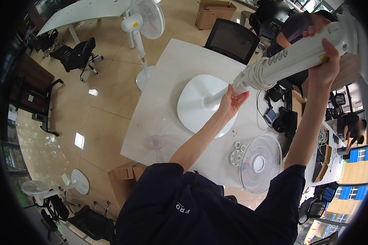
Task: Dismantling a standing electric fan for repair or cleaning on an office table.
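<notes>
My left hand (231, 102) is closed around the lower end of a white fan column (294, 60), where it meets the pole (212, 100) on a round white base (192, 107) on the table. My right hand (325, 65) grips the upper part of the tilted column from below. A coiled white cord (255, 75) hangs around the column. A co-worker's hand (310, 30) is at its upper side. Near my forearms lie a wire fan guard (253, 175), small white plastic parts (235, 157), several small dark pieces (234, 132) and a transparent fan blade (167, 145).
The white table (143, 126) holds black devices and cables (284, 120) at its right. A black chair (229, 41) stands beyond it, standing fans (145, 28) at back and lower left, cardboard boxes (208, 16), and chairs (79, 55). People (347, 126) work at other desks.
</notes>
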`<action>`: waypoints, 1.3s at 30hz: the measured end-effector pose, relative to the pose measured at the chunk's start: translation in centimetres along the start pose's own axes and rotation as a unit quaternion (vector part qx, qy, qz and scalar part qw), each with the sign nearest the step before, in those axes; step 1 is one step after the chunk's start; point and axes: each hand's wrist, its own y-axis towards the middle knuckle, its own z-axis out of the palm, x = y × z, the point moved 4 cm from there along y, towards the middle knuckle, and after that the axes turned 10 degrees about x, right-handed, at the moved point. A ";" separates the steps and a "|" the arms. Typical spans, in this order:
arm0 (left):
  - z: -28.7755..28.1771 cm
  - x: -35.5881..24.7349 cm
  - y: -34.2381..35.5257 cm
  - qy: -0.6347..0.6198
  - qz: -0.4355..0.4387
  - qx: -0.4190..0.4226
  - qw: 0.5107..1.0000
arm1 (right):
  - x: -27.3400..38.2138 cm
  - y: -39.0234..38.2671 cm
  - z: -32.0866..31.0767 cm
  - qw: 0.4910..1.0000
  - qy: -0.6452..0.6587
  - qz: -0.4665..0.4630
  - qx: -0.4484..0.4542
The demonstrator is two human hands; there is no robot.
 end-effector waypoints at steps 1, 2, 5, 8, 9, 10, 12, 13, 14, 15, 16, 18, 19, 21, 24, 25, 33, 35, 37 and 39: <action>0.2 -0.1 0.0 0.000 -0.012 -0.008 1.000 | 0.2 -0.2 -0.1 1.000 -0.004 -0.007 -0.019; 0.5 -0.1 0.2 -0.001 -0.013 -0.009 1.000 | 0.6 -0.4 -0.3 0.999 -0.011 -0.017 -0.038; 0.7 -0.1 0.9 0.006 -0.037 -0.011 0.999 | 1.7 -1.1 -0.7 0.998 -0.032 -0.024 -0.053; 0.7 -0.2 1.4 0.041 -0.039 0.008 0.998 | 2.4 -2.2 -1.0 0.995 -0.059 -0.030 -0.076; 1.0 -0.1 1.4 0.066 -0.042 0.007 0.997 | 2.9 -2.7 -1.5 0.996 -0.037 -0.049 -0.063; 1.3 0.0 1.5 0.091 -0.045 0.007 0.995 | 3.4 -3.2 -1.8 0.996 -0.014 -0.067 -0.049; 1.7 -0.1 1.5 0.109 -0.040 0.006 0.993 | 4.2 -4.3 -1.8 0.994 -0.037 -0.058 -0.081; 1.8 -0.3 1.5 0.128 -0.036 0.004 0.991 | 4.6 -5.0 -1.7 0.994 -0.039 -0.063 -0.078; 2.0 -0.4 1.5 0.127 -0.037 0.005 0.991 | 5.0 -5.5 -1.8 0.994 -0.042 -0.069 -0.075; 2.2 -0.6 1.5 0.140 -0.041 0.005 0.989 | 5.2 -6.0 -2.1 0.992 -0.034 -0.093 -0.074; 2.4 -0.6 1.4 0.154 -0.045 0.006 0.987 | 5.3 -6.5 -2.0 0.992 -0.035 -0.092 -0.074; 2.5 -0.7 1.6 0.163 -0.039 0.007 0.986 | 6.0 -7.9 -1.8 0.985 -0.030 -0.113 -0.128; 2.6 -0.7 1.7 0.172 -0.035 0.006 0.984 | 6.2 -8.6 -1.7 0.980 -0.050 -0.116 -0.151; 2.6 -0.9 1.9 0.188 -0.044 -0.001 0.981 | 6.6 -10.1 -1.9 0.976 -0.058 -0.132 -0.165; 2.0 -1.1 2.2 0.226 -0.057 -0.007 0.972 | 6.7 -12.7 -2.1 0.967 -0.050 -0.156 -0.195; 1.8 -1.2 2.3 0.247 -0.060 -0.004 0.967 | 6.8 -13.7 -2.0 0.965 -0.059 -0.165 -0.198; 0.3 -1.4 3.3 0.315 -0.065 0.000 0.947 | 5.9 -20.4 -2.6 0.963 -0.063 -0.173 -0.196; 0.0 -1.0 3.7 0.319 -0.068 0.003 0.945 | 6.1 -21.7 -2.5 0.965 -0.062 -0.168 -0.191; -0.8 -1.1 4.0 0.319 -0.069 -0.022 0.945 | 5.7 -23.2 -1.5 0.962 -0.085 -0.164 -0.203; -2.0 -1.3 4.3 0.325 -0.069 -0.019 0.943 | 5.0 -24.8 -0.3 0.958 -0.119 -0.155 -0.209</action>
